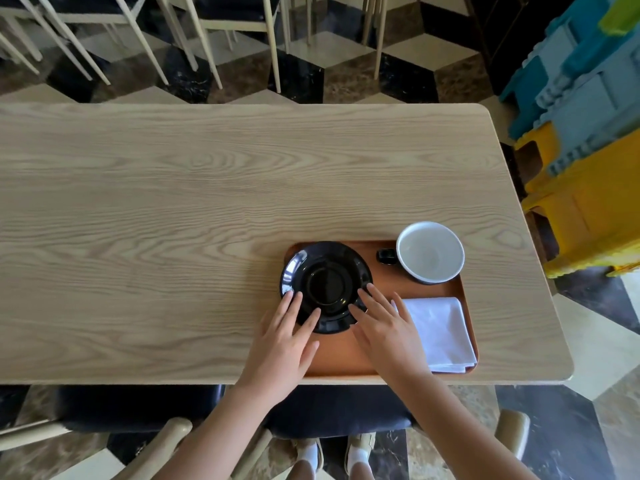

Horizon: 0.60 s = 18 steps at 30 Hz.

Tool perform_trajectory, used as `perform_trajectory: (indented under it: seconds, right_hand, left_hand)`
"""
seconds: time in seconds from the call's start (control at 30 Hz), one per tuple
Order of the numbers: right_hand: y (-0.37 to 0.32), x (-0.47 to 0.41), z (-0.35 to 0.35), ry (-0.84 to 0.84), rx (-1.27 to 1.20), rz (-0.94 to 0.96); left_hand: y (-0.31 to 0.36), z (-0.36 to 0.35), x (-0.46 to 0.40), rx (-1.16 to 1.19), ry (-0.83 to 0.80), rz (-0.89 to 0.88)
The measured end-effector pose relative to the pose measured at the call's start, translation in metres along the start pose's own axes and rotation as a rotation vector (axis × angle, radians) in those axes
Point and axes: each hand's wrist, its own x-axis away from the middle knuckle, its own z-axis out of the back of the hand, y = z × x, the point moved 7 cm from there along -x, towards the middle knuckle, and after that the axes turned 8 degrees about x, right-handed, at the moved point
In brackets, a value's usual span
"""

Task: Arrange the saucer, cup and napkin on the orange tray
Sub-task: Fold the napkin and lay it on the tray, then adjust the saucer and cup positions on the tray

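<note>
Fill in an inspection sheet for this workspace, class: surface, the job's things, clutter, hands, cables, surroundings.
Surface: light wooden table; orange tray at its near right.
Job's things: black saucer on the tray's left, its rim overhanging the edge; white-lined cup, empty, at the far right corner; white folded napkin at the near right.
Clutter: small black object beside the cup, too small to identify.
Hands: left hand and right hand flat, fingertips on the saucer's near rim.
Cables: nothing seen.
Surroundings: chairs beyond the table, stacked blue and yellow plastic stools at right, patterned tile floor.
</note>
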Motion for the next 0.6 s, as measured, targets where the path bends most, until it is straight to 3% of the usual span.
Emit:
perform_trajectory:
  seconds: [0.17, 0.6]
  right_hand:
    - [-0.001, 0.021, 0.002, -0.003, 0.006, 0.005]
    - [-0.003, 0.03, 0.002, -0.015, -0.028, 0.004]
  left_hand:
    - [0.005, -0.005, 0.017, 0.014, -0.035, -0.078]
    - [0.003, -0.006, 0.023, -0.007, -0.055, -0.071]
